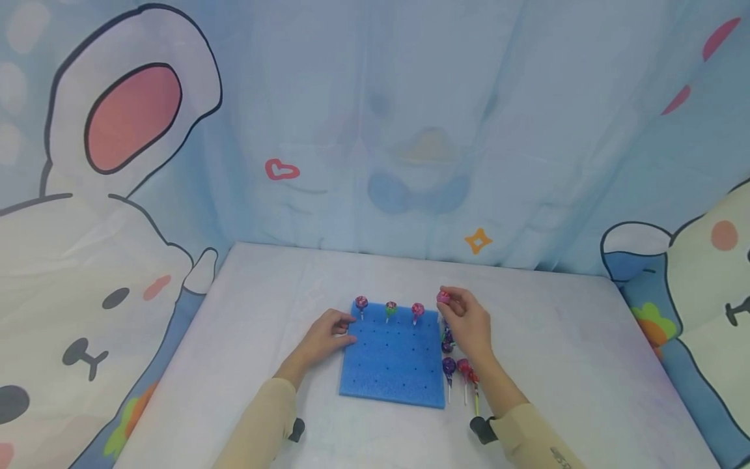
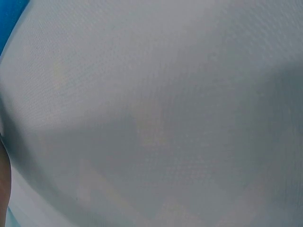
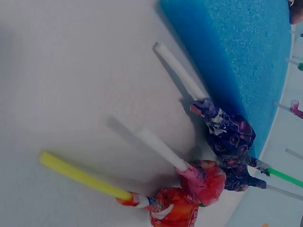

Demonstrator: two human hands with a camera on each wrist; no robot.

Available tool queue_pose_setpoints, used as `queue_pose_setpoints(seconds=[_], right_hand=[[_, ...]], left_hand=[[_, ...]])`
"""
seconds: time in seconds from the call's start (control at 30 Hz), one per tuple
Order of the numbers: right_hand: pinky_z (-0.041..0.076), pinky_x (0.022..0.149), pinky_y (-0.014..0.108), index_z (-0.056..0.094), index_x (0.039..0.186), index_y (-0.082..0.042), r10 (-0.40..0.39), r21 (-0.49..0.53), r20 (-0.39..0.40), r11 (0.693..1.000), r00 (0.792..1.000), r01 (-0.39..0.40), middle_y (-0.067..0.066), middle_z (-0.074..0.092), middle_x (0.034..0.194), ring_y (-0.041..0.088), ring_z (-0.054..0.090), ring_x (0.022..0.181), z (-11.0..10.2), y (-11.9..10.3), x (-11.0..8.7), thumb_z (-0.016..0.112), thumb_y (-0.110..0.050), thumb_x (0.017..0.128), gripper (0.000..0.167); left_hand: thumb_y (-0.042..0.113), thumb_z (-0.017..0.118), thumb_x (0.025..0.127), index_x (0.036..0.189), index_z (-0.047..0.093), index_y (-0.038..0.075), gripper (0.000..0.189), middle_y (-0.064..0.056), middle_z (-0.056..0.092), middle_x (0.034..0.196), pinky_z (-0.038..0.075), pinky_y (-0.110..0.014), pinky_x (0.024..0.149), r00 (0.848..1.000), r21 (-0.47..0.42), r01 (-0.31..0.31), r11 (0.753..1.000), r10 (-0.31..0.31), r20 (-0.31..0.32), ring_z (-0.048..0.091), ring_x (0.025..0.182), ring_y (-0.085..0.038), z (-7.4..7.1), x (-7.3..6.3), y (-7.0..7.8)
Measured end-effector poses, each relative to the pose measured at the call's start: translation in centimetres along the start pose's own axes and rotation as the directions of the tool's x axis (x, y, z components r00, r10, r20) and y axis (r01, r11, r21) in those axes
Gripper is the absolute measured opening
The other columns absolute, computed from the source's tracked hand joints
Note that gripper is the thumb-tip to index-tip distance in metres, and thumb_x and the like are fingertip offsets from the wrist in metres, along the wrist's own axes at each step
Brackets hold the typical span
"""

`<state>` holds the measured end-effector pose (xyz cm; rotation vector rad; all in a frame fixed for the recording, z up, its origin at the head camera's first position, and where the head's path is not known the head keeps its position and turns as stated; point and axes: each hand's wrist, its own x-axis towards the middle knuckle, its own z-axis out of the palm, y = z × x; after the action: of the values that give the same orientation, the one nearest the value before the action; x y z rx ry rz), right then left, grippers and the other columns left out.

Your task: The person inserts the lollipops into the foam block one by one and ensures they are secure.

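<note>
A blue foam board [image 1: 381, 371] with rows of small holes lies on the table. Three wrapped lollipops stand upright along its far edge: a purple-red one [image 1: 361, 303], a green-and-red one [image 1: 390, 307] and a pink one [image 1: 417, 309]. My right hand [image 1: 471, 326] pinches a pink lollipop [image 1: 443, 298] by its head at the board's far right corner; its stick is mostly hidden. With loosely bent fingers, my left hand [image 1: 325, 337] touches the board's left edge. The left wrist view shows mostly table, with a sliver of the board [image 2: 8, 16].
Several loose lollipops lie right of the board, among them a purple one [image 3: 232, 135], a red one [image 3: 208, 182] with a white stick and an orange-red one [image 3: 173, 210] with a yellow stick. A patterned curtain [image 1: 375, 130] hangs behind the white table [image 1: 275, 280].
</note>
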<state>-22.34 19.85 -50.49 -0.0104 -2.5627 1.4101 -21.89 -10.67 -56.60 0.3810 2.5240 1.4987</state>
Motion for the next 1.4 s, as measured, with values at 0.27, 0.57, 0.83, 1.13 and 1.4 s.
queue_pose_setpoints(seconds=[0.27, 0.57, 0.83, 1.13, 1.4], right_hand=[[0.053, 0.091, 0.036, 0.058, 0.125, -0.010, 0.038, -0.009, 0.027, 0.999, 0.999, -0.038, 0.011, 0.062, 0.128, 0.028, 0.060, 0.118, 0.8, 0.1, -0.2, 0.066, -0.016, 0.094, 0.033], [0.052, 0.091, 0.032, 0.058, 0.126, -0.007, 0.004, 0.047, 0.014, 0.999, 1.000, -0.004, 0.014, 0.062, 0.127, 0.026, 0.062, 0.116, 1.4, -0.9, 0.1, 0.066, -0.011, 0.094, 0.033], [0.052, 0.092, 0.036, 0.057, 0.127, -0.006, 0.037, 0.003, 0.027, 0.999, 0.999, -0.037, 0.017, 0.061, 0.128, 0.028, 0.061, 0.117, 1.9, -0.8, 0.2, 0.064, -0.012, 0.096, 0.033], [0.052, 0.093, 0.039, 0.057, 0.126, -0.004, 0.011, -0.045, 0.030, 0.999, 0.999, -0.010, 0.019, 0.062, 0.126, 0.031, 0.061, 0.117, 2.1, -0.5, 0.1, 0.062, -0.008, 0.096, 0.032], [0.052, 0.093, 0.041, 0.056, 0.127, -0.003, 0.005, -0.067, 0.052, 0.998, 0.999, -0.002, 0.020, 0.061, 0.127, 0.032, 0.060, 0.117, 2.3, -0.6, 0.1, 0.061, -0.006, 0.096, 0.032]], left_hand=[[0.018, 0.072, 0.090, 0.126, 0.060, 0.007, 0.040, -0.007, 0.055, 0.122, 0.050, -0.034, 0.098, 1.000, -0.001, 0.001, 1.000, -0.001, 0.000, 0.059, 0.113, -0.022, 0.1, -0.2, -0.1], [0.019, 0.072, 0.090, 0.126, 0.059, 0.007, 0.040, -0.007, 0.055, 0.123, 0.050, -0.033, 0.099, 1.000, -0.008, -0.009, 1.000, 0.009, -0.004, 0.058, 0.113, -0.022, 0.2, -0.1, -0.3], [0.020, 0.072, 0.090, 0.127, 0.059, 0.007, 0.040, -0.007, 0.055, 0.122, 0.050, -0.033, 0.098, 1.000, -0.004, -0.023, 1.000, 0.023, -0.003, 0.058, 0.113, -0.021, 0.3, -0.1, -0.3], [0.019, 0.073, 0.089, 0.126, 0.059, 0.007, 0.041, -0.007, 0.055, 0.122, 0.051, -0.032, 0.097, 1.000, 0.007, -0.027, 1.000, 0.027, -0.005, 0.059, 0.112, -0.022, 0.1, -0.1, -0.3], [0.021, 0.072, 0.090, 0.127, 0.059, 0.008, 0.041, -0.006, 0.055, 0.122, 0.050, -0.033, 0.099, 1.000, 0.000, -0.028, 1.000, 0.028, -0.004, 0.058, 0.112, -0.020, 0.1, 0.0, -0.3]])
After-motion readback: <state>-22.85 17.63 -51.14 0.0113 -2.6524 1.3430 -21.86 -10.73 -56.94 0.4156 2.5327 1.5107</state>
